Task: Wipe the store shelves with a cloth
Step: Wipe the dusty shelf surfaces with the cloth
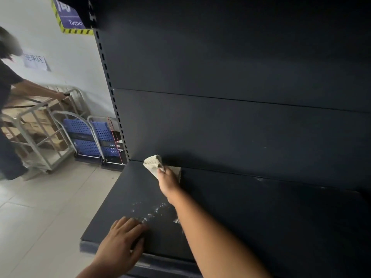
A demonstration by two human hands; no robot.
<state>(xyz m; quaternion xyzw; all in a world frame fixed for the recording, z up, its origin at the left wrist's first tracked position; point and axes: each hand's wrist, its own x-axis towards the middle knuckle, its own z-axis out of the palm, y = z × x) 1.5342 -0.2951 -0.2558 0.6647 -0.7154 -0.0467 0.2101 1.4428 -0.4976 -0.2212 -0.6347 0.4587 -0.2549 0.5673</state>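
Note:
A dark, bare bottom shelf [261,207] runs along the foot of a dark back panel [220,67]. My right hand [167,182] reaches to the shelf's far left corner and grips a bunched beige cloth [153,162], pressed where shelf meets panel. My left hand [122,239] rests flat, fingers spread, on the shelf's front left edge. White dust specks [152,212] lie on the shelf between my two hands.
A slotted upright [112,91] marks the shelf unit's left end. Beyond it stand folded blue trolleys [88,137] against the white wall. Another person [8,97] at far left holds a metal cart [40,125] loaded with cardboard boxes. Pale floor tiles [40,217] lie left of the shelf.

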